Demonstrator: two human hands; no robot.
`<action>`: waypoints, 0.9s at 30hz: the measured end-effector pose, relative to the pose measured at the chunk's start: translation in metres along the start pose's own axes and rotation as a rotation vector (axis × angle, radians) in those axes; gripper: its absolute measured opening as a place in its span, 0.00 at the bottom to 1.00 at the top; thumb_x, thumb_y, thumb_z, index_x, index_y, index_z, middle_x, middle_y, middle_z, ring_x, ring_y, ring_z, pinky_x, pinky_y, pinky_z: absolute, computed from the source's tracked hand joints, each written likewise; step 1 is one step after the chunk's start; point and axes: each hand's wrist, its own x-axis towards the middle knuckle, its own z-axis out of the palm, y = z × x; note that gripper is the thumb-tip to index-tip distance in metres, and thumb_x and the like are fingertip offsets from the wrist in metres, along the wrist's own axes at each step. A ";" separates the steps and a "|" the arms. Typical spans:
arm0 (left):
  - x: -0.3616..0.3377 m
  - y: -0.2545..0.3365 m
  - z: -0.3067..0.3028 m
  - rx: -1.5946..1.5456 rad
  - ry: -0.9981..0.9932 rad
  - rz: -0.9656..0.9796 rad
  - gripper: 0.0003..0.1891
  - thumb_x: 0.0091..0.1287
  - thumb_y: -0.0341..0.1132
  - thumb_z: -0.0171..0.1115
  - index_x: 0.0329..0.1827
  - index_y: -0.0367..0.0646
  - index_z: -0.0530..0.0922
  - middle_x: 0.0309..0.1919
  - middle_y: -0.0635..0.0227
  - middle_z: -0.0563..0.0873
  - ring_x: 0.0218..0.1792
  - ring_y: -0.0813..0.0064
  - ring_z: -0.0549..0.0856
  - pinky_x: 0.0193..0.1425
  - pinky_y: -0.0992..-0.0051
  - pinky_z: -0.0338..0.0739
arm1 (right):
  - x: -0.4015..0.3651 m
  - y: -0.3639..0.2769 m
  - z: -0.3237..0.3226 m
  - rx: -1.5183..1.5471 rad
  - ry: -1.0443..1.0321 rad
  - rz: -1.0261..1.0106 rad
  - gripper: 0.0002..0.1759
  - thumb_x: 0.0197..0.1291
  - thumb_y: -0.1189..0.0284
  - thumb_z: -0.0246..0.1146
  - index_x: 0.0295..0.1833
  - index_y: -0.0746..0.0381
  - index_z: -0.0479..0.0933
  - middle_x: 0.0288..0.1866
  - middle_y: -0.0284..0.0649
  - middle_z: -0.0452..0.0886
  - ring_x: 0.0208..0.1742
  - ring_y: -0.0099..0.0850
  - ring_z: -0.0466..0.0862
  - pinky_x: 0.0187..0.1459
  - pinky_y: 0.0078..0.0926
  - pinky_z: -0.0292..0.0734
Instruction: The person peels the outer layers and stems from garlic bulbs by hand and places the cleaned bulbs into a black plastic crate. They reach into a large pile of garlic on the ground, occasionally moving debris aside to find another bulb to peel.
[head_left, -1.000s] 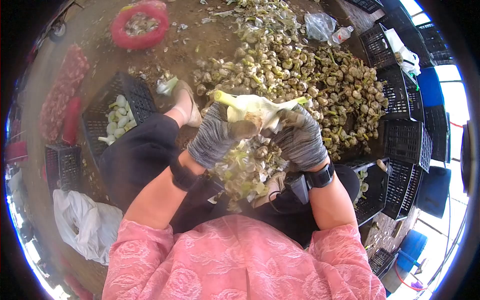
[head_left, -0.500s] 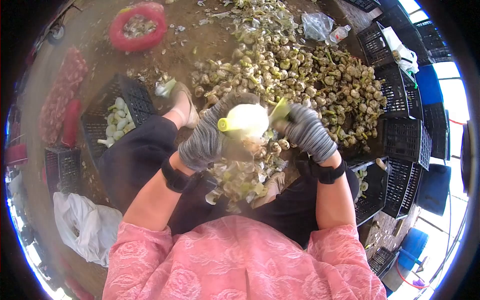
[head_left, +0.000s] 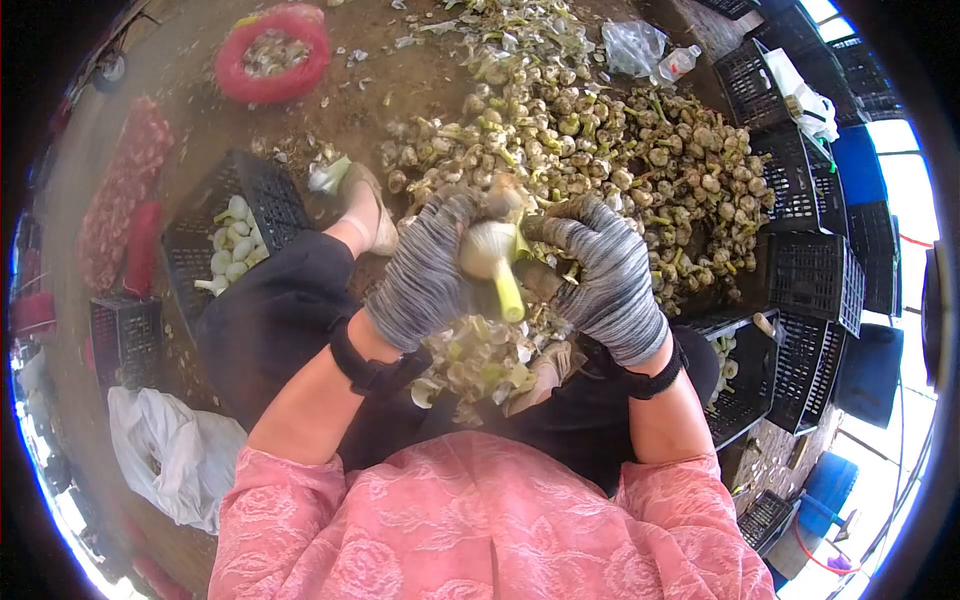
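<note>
My left hand (head_left: 425, 275), in a grey striped glove, is closed around a garlic bulb (head_left: 487, 250). The bulb is pale and mostly bare, and its green stem (head_left: 509, 293) points down toward me. At its right side, my gloved right hand (head_left: 608, 275) has its fingers curled in, with the fingertips at a strip of greenish garlic skin (head_left: 522, 243). Part of that grip is blurred. Below both hands lies a heap of loose garlic skins (head_left: 470, 365) between my legs.
A large pile of unpeeled garlic (head_left: 600, 150) spreads ahead and right. Peeled bulbs (head_left: 237, 240) fill part of a black crate (head_left: 275, 195) at left; another crate (head_left: 750, 385) stands at right. A pink mesh bag (head_left: 272, 85), white sack (head_left: 175, 450) and stacked crates (head_left: 815, 280) surround me.
The garlic bulb has turned, its stem swinging from pointing left to pointing down toward me. My right hand has come back in against the bulb; the loose leaf it held is gone from view.
</note>
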 end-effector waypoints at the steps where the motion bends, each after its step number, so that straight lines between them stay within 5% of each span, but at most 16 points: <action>1: 0.000 0.001 0.001 0.063 -0.005 0.010 0.38 0.35 0.36 0.78 0.51 0.39 0.68 0.44 0.65 0.76 0.45 0.75 0.76 0.52 0.75 0.71 | -0.002 0.000 0.003 -0.053 -0.008 0.014 0.16 0.38 0.68 0.67 0.36 0.62 0.78 0.32 0.44 0.76 0.33 0.40 0.78 0.35 0.32 0.74; 6: -0.003 -0.001 0.003 0.064 -0.063 -0.091 0.41 0.31 0.39 0.80 0.51 0.38 0.68 0.44 0.65 0.75 0.45 0.74 0.75 0.53 0.74 0.70 | -0.003 0.003 0.007 -0.157 -0.017 -0.068 0.10 0.40 0.70 0.62 0.31 0.62 0.76 0.26 0.43 0.72 0.29 0.42 0.75 0.30 0.36 0.70; 13: -0.003 -0.002 0.001 -0.156 -0.152 -0.146 0.32 0.43 0.38 0.73 0.52 0.40 0.69 0.46 0.66 0.76 0.46 0.76 0.75 0.53 0.75 0.70 | 0.001 0.012 0.009 -0.250 0.134 0.006 0.07 0.43 0.73 0.60 0.30 0.64 0.74 0.30 0.47 0.73 0.29 0.45 0.74 0.30 0.39 0.70; 17: 0.001 0.000 -0.002 -0.236 -0.148 -0.144 0.26 0.51 0.38 0.67 0.52 0.38 0.69 0.43 0.64 0.78 0.45 0.75 0.77 0.53 0.74 0.72 | 0.001 0.024 0.000 -0.165 0.152 0.106 0.15 0.42 0.73 0.63 0.40 0.62 0.76 0.32 0.45 0.76 0.30 0.41 0.77 0.31 0.34 0.72; 18: 0.003 -0.002 -0.006 -0.370 -0.148 -0.271 0.26 0.52 0.38 0.66 0.52 0.38 0.69 0.43 0.64 0.78 0.45 0.75 0.77 0.53 0.74 0.72 | 0.000 0.022 -0.006 -0.074 0.018 0.274 0.21 0.41 0.70 0.66 0.45 0.61 0.76 0.32 0.44 0.77 0.29 0.36 0.78 0.31 0.28 0.73; 21: 0.004 0.002 -0.006 -0.575 -0.052 -0.499 0.23 0.53 0.36 0.66 0.50 0.38 0.70 0.44 0.63 0.78 0.46 0.75 0.77 0.53 0.75 0.71 | -0.001 0.007 -0.010 0.112 0.032 0.171 0.20 0.41 0.67 0.68 0.42 0.62 0.77 0.31 0.43 0.78 0.26 0.32 0.77 0.29 0.25 0.72; 23: 0.004 0.005 -0.002 -0.265 -0.082 -0.128 0.30 0.40 0.31 0.74 0.50 0.41 0.71 0.45 0.66 0.77 0.48 0.76 0.76 0.52 0.75 0.72 | -0.001 0.002 -0.011 0.212 -0.056 0.195 0.19 0.42 0.64 0.69 0.39 0.63 0.78 0.28 0.42 0.78 0.24 0.30 0.77 0.28 0.24 0.72; 25: 0.003 -0.005 -0.005 -0.202 -0.073 -0.120 0.31 0.39 0.31 0.75 0.49 0.42 0.71 0.46 0.67 0.77 0.47 0.75 0.75 0.52 0.75 0.72 | -0.002 -0.003 -0.007 0.212 -0.095 0.204 0.19 0.41 0.64 0.69 0.37 0.64 0.78 0.26 0.41 0.78 0.23 0.30 0.76 0.28 0.25 0.72; 27: 0.002 -0.003 -0.006 0.175 -0.045 0.034 0.31 0.39 0.34 0.75 0.48 0.41 0.72 0.44 0.67 0.76 0.46 0.74 0.76 0.52 0.74 0.71 | -0.004 -0.001 -0.004 0.232 -0.103 0.240 0.16 0.43 0.65 0.68 0.35 0.64 0.78 0.25 0.41 0.77 0.23 0.33 0.77 0.27 0.27 0.72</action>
